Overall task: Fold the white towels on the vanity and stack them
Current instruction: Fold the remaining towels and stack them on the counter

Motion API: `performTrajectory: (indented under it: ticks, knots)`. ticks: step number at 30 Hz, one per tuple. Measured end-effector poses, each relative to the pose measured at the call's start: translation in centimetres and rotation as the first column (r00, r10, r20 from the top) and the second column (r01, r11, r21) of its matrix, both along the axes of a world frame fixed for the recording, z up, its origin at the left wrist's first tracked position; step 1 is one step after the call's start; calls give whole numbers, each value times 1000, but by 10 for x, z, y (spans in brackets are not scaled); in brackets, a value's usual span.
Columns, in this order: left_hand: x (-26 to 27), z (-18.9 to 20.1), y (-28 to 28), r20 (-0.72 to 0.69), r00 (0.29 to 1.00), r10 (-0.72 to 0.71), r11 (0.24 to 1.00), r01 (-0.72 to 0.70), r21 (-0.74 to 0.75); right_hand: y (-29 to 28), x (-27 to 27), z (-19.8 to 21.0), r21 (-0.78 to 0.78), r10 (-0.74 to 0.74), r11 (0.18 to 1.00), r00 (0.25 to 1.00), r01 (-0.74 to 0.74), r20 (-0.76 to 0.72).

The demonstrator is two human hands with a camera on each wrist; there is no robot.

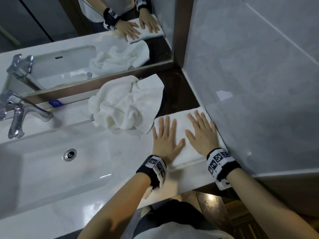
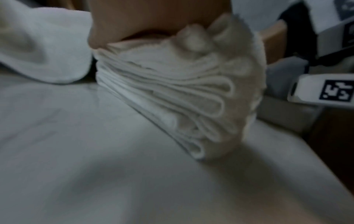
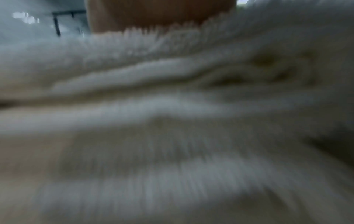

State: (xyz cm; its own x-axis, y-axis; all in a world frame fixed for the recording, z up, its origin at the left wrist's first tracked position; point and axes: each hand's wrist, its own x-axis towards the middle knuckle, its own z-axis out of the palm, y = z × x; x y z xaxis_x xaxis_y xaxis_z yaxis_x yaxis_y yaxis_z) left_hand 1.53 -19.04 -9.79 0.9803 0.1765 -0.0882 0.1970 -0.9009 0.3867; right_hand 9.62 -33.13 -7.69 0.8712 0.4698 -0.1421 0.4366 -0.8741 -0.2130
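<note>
A folded white towel (image 1: pixel 181 121) lies on the vanity counter against the right wall. Both hands press flat on it with straight, spread fingers: my left hand (image 1: pixel 165 135) on its left half, my right hand (image 1: pixel 202 130) on its right half. In the left wrist view the folded towel (image 2: pixel 172 94) shows several stacked layers under my left hand (image 2: pixel 153 22). The right wrist view is blurred, filled by the folded towel (image 3: pixel 172 106) beneath my right hand (image 3: pixel 159 13). A crumpled white towel (image 1: pixel 126 104) lies behind, by the mirror.
A white sink basin (image 1: pixel 51 169) with a drain (image 1: pixel 70 154) takes up the left of the counter. A chrome faucet (image 1: pixel 19 114) stands at the far left. A mirror (image 1: pixel 86 40) runs along the back and a grey tiled wall (image 1: pixel 259 83) bounds the right.
</note>
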Motion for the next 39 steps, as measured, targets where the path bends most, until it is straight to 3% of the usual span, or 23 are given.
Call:
performTrajectory:
  ticks: [2, 4, 6, 10, 14, 17, 22, 27, 29, 32, 34, 35, 37, 39]
  knots:
    - [-3, 11, 14, 104, 994, 25, 998, -19, -63, 6, 10, 18, 65, -41, 997, 996, 47, -79]
    - [-4, 22, 34, 267, 959, 92, 996, -85, -38, 18, 21, 36, 222, -81, 970, 994, 95, -75]
    - [-2, 30, 60, 327, 926, 189, 979, -204, 11, 37, 32, 49, 387, -92, 913, 990, 125, -104]
    - [-4, 34, 111, 146, 876, 460, 874, -476, 100, 86, 52, 53, 448, -37, 871, 938, 200, -345]
    - [-9, 29, 141, -144, 847, 511, 857, -516, 9, 128, 70, 51, 393, -41, 854, 797, 341, -603]
    - [-7, 30, 150, -149, 855, 496, 864, -503, -8, 151, 75, 49, 353, -79, 831, 720, 429, -689]
    - [-3, 32, 148, -137, 893, 429, 899, -406, 165, 173, 65, 50, 429, 7, 796, 702, 427, -713]
    - [-8, 39, 143, -9, 847, 532, 845, -531, -57, 176, 49, 79, 561, 127, 679, 677, 474, -725]
    - [-13, 47, 144, 131, 797, 590, 804, -564, -189, 172, 44, 91, 611, 184, 628, 672, 481, -717]
    - [-20, 65, 137, 337, 708, 621, 755, -425, -499, 166, 34, 107, 662, 250, 530, 648, 530, -719]
    - [-24, 74, 128, 356, 775, 522, 774, -255, -580, 163, 27, 118, 669, 284, 484, 622, 564, -730]
    - [-25, 76, 125, 339, 841, 421, 830, -208, -517, 163, 24, 122, 670, 303, 473, 608, 573, -734]
    - [-28, 70, 119, 216, 950, 223, 954, -168, -247, 161, 20, 131, 669, 331, 456, 585, 587, -740]
    - [-32, 63, 115, 108, 973, 202, 977, -192, -96, 160, 16, 143, 665, 331, 424, 578, 615, -746]
